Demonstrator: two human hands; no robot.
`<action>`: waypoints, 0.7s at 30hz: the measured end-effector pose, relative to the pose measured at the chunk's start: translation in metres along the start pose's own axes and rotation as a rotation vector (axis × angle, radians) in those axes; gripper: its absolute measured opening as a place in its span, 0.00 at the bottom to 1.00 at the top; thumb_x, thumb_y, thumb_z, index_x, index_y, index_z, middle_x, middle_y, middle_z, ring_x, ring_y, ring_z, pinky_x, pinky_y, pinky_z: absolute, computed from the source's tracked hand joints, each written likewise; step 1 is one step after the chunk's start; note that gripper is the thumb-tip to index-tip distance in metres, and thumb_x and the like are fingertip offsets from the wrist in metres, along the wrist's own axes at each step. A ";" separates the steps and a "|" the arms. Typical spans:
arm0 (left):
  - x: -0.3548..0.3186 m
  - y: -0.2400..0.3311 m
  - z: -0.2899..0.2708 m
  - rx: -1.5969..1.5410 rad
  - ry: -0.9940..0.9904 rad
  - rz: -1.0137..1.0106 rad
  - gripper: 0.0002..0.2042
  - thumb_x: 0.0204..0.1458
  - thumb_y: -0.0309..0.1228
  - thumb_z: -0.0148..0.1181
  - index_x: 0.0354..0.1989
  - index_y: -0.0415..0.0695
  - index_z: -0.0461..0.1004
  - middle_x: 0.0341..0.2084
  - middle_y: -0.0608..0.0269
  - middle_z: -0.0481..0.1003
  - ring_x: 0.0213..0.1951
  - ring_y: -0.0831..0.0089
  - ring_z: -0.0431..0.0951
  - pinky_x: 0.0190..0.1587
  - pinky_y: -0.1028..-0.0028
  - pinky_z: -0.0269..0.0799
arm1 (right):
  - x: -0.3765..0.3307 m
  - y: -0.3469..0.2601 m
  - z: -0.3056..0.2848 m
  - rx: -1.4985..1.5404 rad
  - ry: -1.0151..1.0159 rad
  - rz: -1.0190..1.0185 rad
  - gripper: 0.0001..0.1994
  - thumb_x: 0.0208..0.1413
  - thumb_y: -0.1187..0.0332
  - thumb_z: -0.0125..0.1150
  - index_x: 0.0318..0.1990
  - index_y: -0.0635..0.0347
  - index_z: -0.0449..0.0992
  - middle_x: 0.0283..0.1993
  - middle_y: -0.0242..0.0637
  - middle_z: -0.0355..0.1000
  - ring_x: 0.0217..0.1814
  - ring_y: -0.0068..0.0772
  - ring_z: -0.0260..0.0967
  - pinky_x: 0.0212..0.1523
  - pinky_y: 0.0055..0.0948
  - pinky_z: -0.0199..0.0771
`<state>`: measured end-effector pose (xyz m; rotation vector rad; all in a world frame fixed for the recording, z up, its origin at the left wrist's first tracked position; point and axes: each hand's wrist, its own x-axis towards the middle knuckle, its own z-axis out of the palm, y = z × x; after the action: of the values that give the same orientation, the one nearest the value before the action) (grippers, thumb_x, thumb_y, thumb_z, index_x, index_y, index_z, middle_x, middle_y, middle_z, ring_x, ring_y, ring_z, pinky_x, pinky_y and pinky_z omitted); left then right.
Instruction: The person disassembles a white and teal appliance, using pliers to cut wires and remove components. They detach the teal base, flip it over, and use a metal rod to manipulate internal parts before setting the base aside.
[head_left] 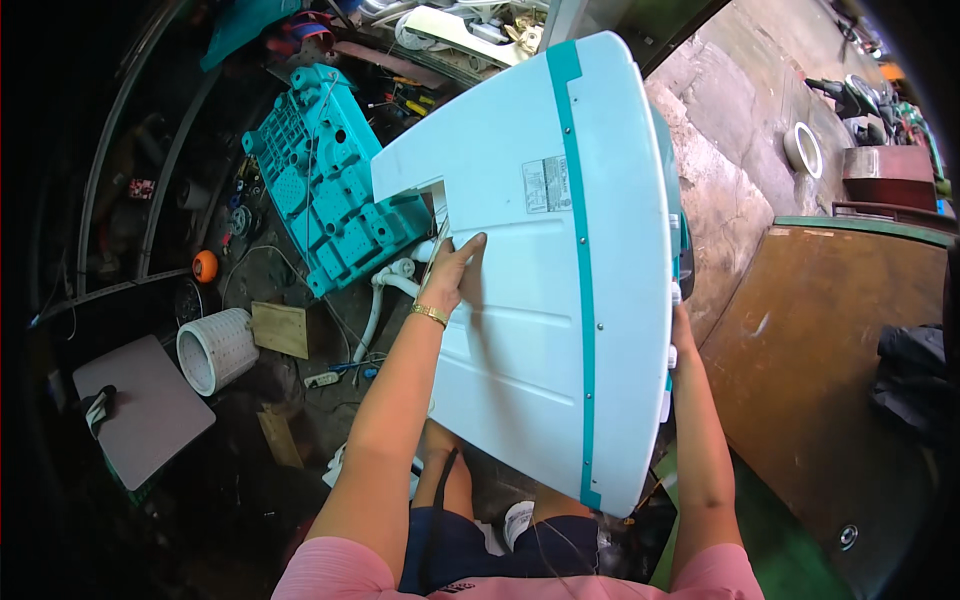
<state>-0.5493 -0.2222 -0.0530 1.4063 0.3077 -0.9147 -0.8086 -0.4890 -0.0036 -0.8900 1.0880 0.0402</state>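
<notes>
A large white washing machine casing (pixel 510 290) with a teal strip (pixel 584 300) down its right part is tilted up in front of me, above my legs. My left hand (pixel 450 275) grips its left edge, just below a square cut-out, with the thumb lying on the white face. My right hand (pixel 683 335) holds the far right edge near some white knobs (pixel 673 356); most of its fingers are hidden behind the casing. A small label (pixel 547 184) is stuck on the upper face.
A teal plastic base (pixel 335 180) lies behind on the left, beside a grey-white drain hose (pixel 372 320). Further left are a white perforated basket (pixel 215 350) and a grey stool (pixel 145 410). A brown wooden board (pixel 825 330) stands at the right, with a dark cloth (pixel 912 385) on it.
</notes>
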 end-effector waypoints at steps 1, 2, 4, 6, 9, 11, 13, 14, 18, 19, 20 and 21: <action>-0.006 0.002 0.002 -0.019 0.000 -0.007 0.37 0.46 0.40 0.71 0.60 0.34 0.58 0.53 0.51 0.67 0.54 0.65 0.70 0.56 0.69 0.68 | -0.001 0.002 -0.009 -0.021 -0.035 -0.006 0.35 0.59 0.38 0.45 0.63 0.56 0.65 0.57 0.42 0.70 0.54 0.32 0.71 0.50 0.29 0.74; -0.007 0.000 0.001 -0.047 -0.017 0.014 0.37 0.46 0.39 0.72 0.59 0.34 0.57 0.52 0.52 0.68 0.53 0.66 0.70 0.54 0.69 0.70 | -0.010 -0.007 -0.006 -0.044 -0.005 -0.011 0.35 0.59 0.38 0.45 0.63 0.57 0.65 0.57 0.41 0.70 0.53 0.32 0.71 0.50 0.29 0.74; -0.006 0.000 0.008 -0.083 -0.042 0.055 0.37 0.45 0.39 0.72 0.59 0.35 0.58 0.52 0.52 0.68 0.53 0.66 0.70 0.54 0.68 0.70 | -0.019 -0.019 -0.002 -0.025 0.038 -0.041 0.35 0.58 0.38 0.45 0.60 0.58 0.67 0.53 0.41 0.72 0.49 0.32 0.73 0.48 0.29 0.75; -0.002 0.005 0.020 -0.128 -0.083 0.099 0.39 0.45 0.39 0.72 0.61 0.35 0.57 0.53 0.52 0.67 0.54 0.65 0.70 0.54 0.68 0.70 | -0.022 -0.032 -0.002 -0.016 -0.001 -0.041 0.33 0.58 0.38 0.45 0.58 0.58 0.69 0.50 0.41 0.73 0.47 0.31 0.74 0.46 0.29 0.76; 0.011 0.008 0.026 -0.147 -0.087 0.084 0.40 0.45 0.40 0.72 0.62 0.36 0.55 0.54 0.53 0.67 0.55 0.65 0.68 0.55 0.67 0.68 | -0.018 -0.038 -0.002 -0.065 -0.033 -0.126 0.29 0.60 0.40 0.45 0.51 0.59 0.72 0.42 0.36 0.75 0.41 0.26 0.74 0.40 0.27 0.76; 0.014 0.014 0.021 -0.093 -0.038 0.017 0.42 0.46 0.41 0.72 0.64 0.36 0.54 0.56 0.53 0.66 0.56 0.64 0.67 0.56 0.67 0.67 | -0.015 -0.025 0.005 -0.043 0.001 -0.180 0.28 0.61 0.42 0.44 0.49 0.59 0.73 0.40 0.33 0.75 0.39 0.24 0.74 0.38 0.26 0.76; 0.022 0.016 0.010 -0.089 -0.050 -0.026 0.42 0.46 0.42 0.72 0.64 0.36 0.54 0.56 0.53 0.66 0.56 0.64 0.67 0.57 0.67 0.66 | -0.012 -0.016 0.014 -0.025 0.016 -0.182 0.27 0.62 0.43 0.44 0.48 0.60 0.73 0.39 0.32 0.74 0.37 0.22 0.73 0.35 0.25 0.75; 0.025 0.015 0.003 -0.079 -0.057 -0.015 0.43 0.46 0.42 0.71 0.65 0.36 0.53 0.56 0.52 0.66 0.57 0.65 0.67 0.58 0.68 0.65 | -0.008 -0.010 0.016 -0.024 0.020 -0.179 0.27 0.62 0.43 0.44 0.48 0.60 0.73 0.39 0.32 0.74 0.37 0.22 0.73 0.35 0.24 0.75; 0.037 0.003 -0.021 -0.020 -0.056 -0.022 0.45 0.45 0.44 0.72 0.64 0.32 0.51 0.58 0.47 0.64 0.58 0.62 0.66 0.60 0.66 0.63 | 0.009 0.000 0.024 0.000 0.024 -0.160 0.25 0.63 0.49 0.42 0.50 0.61 0.73 0.40 0.35 0.76 0.40 0.26 0.75 0.39 0.26 0.77; 0.048 -0.009 -0.032 0.011 -0.017 -0.023 0.47 0.44 0.47 0.71 0.64 0.29 0.50 0.58 0.44 0.64 0.59 0.60 0.66 0.60 0.65 0.63 | 0.012 -0.005 0.031 -0.011 -0.033 -0.182 0.24 0.63 0.50 0.41 0.51 0.62 0.72 0.42 0.35 0.76 0.41 0.27 0.75 0.41 0.27 0.78; 0.049 -0.004 -0.025 0.026 -0.002 -0.040 0.47 0.44 0.47 0.71 0.64 0.28 0.50 0.58 0.42 0.64 0.58 0.59 0.66 0.60 0.65 0.63 | 0.010 -0.018 0.038 -0.063 0.030 -0.134 0.25 0.63 0.50 0.41 0.54 0.62 0.71 0.44 0.37 0.76 0.44 0.30 0.76 0.43 0.30 0.78; 0.049 0.002 -0.017 0.042 0.014 -0.056 0.47 0.44 0.48 0.71 0.63 0.28 0.51 0.57 0.41 0.64 0.58 0.58 0.67 0.60 0.65 0.63 | 0.022 -0.015 0.028 -0.004 0.062 -0.117 0.26 0.63 0.48 0.41 0.55 0.62 0.70 0.47 0.38 0.75 0.45 0.31 0.75 0.43 0.31 0.78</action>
<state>-0.5111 -0.2244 -0.0879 1.4491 0.3418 -0.9618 -0.7700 -0.4892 -0.0071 -0.9624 1.0919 -0.0834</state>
